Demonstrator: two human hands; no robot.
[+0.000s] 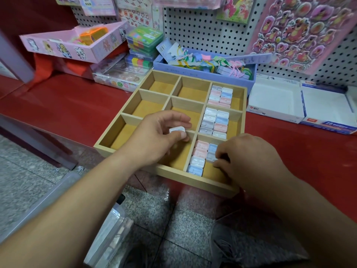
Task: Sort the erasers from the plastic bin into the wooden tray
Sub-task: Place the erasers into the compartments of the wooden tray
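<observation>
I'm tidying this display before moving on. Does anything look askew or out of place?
The erasers in the wooden tray lie in neat rows. The pink box at the back left sits tilted, its right end raised beside the stacked plastic cases.

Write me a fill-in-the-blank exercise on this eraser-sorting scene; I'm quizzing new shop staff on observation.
1. The left hand pinches an eraser over the wooden tray's ____ column.
2. The stored erasers sit only in its ____ column.
3. The right hand touches those in that column's ____ compartment.
4. The tray stands on a ____ shelf.
Missing words: middle; right; nearest; red.
</observation>
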